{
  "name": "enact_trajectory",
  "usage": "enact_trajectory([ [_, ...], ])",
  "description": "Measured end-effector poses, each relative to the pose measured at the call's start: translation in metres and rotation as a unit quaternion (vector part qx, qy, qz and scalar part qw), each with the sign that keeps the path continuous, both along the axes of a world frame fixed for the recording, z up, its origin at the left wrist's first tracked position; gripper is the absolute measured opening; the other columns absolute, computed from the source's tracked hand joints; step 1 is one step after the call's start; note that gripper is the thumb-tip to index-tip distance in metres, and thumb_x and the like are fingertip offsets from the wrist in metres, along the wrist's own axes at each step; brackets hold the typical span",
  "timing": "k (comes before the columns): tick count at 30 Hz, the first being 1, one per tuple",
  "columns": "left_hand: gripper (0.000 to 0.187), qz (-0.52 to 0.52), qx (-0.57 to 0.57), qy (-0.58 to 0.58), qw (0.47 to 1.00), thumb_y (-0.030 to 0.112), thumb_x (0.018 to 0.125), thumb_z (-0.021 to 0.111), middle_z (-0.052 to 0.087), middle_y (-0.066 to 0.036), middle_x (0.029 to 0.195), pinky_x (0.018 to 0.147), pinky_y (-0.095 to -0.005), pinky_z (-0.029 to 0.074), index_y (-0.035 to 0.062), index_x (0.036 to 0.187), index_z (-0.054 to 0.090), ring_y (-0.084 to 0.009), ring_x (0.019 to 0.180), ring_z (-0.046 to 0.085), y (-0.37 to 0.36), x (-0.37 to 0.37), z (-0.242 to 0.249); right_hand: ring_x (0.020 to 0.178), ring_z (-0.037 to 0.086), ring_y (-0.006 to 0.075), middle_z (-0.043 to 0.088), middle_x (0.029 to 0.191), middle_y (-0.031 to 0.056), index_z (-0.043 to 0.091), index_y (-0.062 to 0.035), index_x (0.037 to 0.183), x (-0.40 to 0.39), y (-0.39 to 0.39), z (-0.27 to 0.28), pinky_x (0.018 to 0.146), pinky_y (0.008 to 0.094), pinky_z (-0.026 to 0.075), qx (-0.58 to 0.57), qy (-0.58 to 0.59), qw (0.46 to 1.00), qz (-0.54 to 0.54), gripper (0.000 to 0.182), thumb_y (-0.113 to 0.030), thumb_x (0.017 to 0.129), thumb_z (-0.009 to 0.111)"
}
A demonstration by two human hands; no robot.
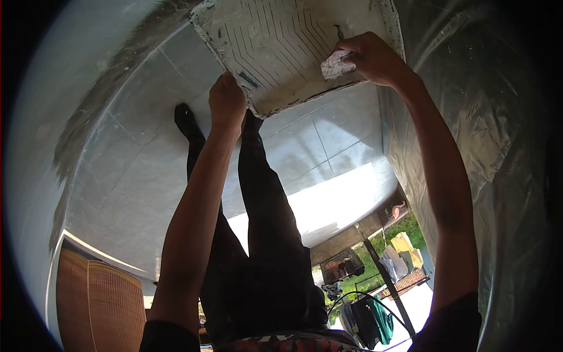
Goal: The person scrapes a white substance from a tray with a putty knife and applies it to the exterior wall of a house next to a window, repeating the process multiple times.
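Note:
A pale, worn panel [281,53] with rows of dark bent slits and dirty edges fills the top middle of the head view. My left hand [227,101] is closed round its lower left edge. Over the panel's right part, my right hand [375,58] grips a crumpled whitish cloth [338,64] against the surface. A small dark hook-like piece sticks up just beside the right fingers, and a dark strip lies near the panel's lower left corner.
Grey tiled floor [129,158] spreads below, with my dark-clothed legs [270,223] on it. Clear plastic sheeting [498,146] hangs at the right. Brown woven panels [99,293] stand at the lower left. Hanging clothes [369,320] and grass show at the lower right.

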State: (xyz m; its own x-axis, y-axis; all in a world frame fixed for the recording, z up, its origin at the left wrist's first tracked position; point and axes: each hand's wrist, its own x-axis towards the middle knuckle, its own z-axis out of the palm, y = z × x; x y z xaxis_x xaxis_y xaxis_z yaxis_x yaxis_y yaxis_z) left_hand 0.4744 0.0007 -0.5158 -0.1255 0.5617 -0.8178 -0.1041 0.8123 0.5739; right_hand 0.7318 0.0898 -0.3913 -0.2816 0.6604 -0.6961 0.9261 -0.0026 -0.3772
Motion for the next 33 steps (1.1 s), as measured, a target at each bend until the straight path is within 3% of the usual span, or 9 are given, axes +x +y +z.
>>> enact_trajectory([
  [2, 0.039, -0.012, 0.022, 0.02, 0.999, 0.026, 0.104, 0.038, 0.057, -0.012, 0.079, 0.072, -0.0363, 0.043, -0.004, 0.092, 0.06, -0.0188, 0.075, 0.052, -0.007, 0.001, -0.007, 0.089, 0.07, 0.0297, 0.073, 0.101, 0.0165, 0.07, -0.0045, 0.11, 0.005, 0.005, -0.007, 0.081, 0.04, 0.053, 0.037, 0.007, 0.999, -0.033, 0.02, -0.003, 0.091, 0.063],
  [4, 0.039, 0.007, 0.016, -0.002, 1.0, 0.026, 0.104, 0.039, 0.058, -0.014, 0.079, 0.073, -0.0375, 0.044, -0.0046, 0.091, 0.059, -0.02, 0.076, 0.053, -0.004, 0.0, -0.007, 0.089, 0.07, 0.0293, 0.073, 0.1, 0.0164, 0.071, -0.0047, 0.108, 0.005, 0.002, -0.01, 0.081, 0.0404, 0.053, 0.072, 0.01, 0.997, 0.009, 0.019, -0.002, 0.091, 0.063],
  [6, 0.039, 0.008, 0.017, 0.014, 1.0, 0.026, 0.104, 0.039, 0.058, -0.015, 0.079, 0.073, -0.0382, 0.044, -0.0049, 0.09, 0.059, -0.0207, 0.076, 0.054, -0.002, 0.002, -0.007, 0.098, 0.069, 0.0318, 0.073, 0.104, 0.0149, 0.072, -0.0136, 0.115, 0.001, -0.002, -0.013, 0.089, 0.0418, 0.054, 0.023, -0.056, 0.996, 0.07, 0.028, -0.005, 0.089, 0.065],
  [9, 0.04, -0.005, 0.017, 0.042, 0.999, 0.026, 0.103, 0.039, 0.061, -0.017, 0.079, 0.074, -0.0392, 0.044, -0.0053, 0.088, 0.06, -0.0221, 0.076, 0.055, -0.003, 0.003, -0.006, 0.099, 0.069, 0.0305, 0.073, 0.105, 0.0127, 0.073, -0.0151, 0.112, 0.011, -0.013, -0.012, 0.089, 0.0409, 0.055, -0.025, -0.001, 0.999, 0.022, 0.03, -0.003, 0.086, 0.066],
  [12, 0.04, -0.011, 0.02, 0.044, 0.999, 0.025, 0.103, 0.04, 0.063, -0.019, 0.081, 0.075, -0.04, 0.044, -0.0054, 0.087, 0.06, -0.024, 0.076, 0.056, -0.002, 0.002, -0.009, 0.099, 0.069, 0.0294, 0.073, 0.105, 0.0119, 0.073, -0.0147, 0.11, 0.013, -0.019, -0.009, 0.088, 0.0396, 0.055, 0.007, -0.065, 0.993, 0.102, 0.029, -0.002, 0.085, 0.065],
  [17, 0.04, -0.023, 0.012, 0.07, 0.997, 0.025, 0.103, 0.04, 0.065, -0.021, 0.084, 0.077, -0.0415, 0.045, -0.0052, 0.086, 0.06, -0.0273, 0.077, 0.059, -0.001, 0.001, -0.007, 0.09, 0.07, 0.0297, 0.074, 0.096, 0.0142, 0.074, -0.0093, 0.105, 0.015, -0.009, -0.005, 0.082, 0.0426, 0.054, 0.0, 0.001, 0.998, 0.058, 0.018, -0.005, 0.09, 0.066],
  [22, 0.04, -0.049, 0.019, 0.056, 0.997, 0.027, 0.103, 0.038, 0.065, -0.023, 0.088, 0.079, -0.0429, 0.045, -0.0048, 0.09, 0.059, -0.033, 0.082, 0.063, -0.001, 0.0, -0.005, 0.094, 0.069, 0.0307, 0.073, 0.101, 0.0159, 0.072, -0.007, 0.109, 0.003, 0.005, 0.004, 0.084, 0.0424, 0.053, -0.03, -0.071, 0.993, 0.091, 0.022, -0.003, 0.089, 0.066],
  [26, 0.04, -0.054, 0.009, 0.062, 0.997, 0.027, 0.103, 0.037, 0.065, -0.023, 0.088, 0.079, -0.0425, 0.045, -0.0045, 0.091, 0.059, -0.0325, 0.082, 0.062, 0.001, -0.001, -0.002, 0.096, 0.068, 0.0322, 0.072, 0.103, 0.0165, 0.071, -0.0071, 0.112, 0.001, 0.011, 0.009, 0.085, 0.0423, 0.052, 0.002, -0.065, 0.989, 0.136, 0.025, -0.003, 0.088, 0.067],
  [33, 0.038, -0.027, 0.019, 0.03, 0.999, 0.026, 0.103, 0.038, 0.063, -0.02, 0.086, 0.078, -0.0409, 0.045, -0.004, 0.091, 0.059, -0.0287, 0.078, 0.059, -0.002, 0.002, -0.007, 0.094, 0.068, 0.0339, 0.072, 0.101, 0.0169, 0.071, -0.0066, 0.111, -0.017, 0.009, -0.01, 0.084, 0.043, 0.052, 0.001, -0.024, 0.996, 0.08, 0.023, -0.005, 0.089, 0.067],
])
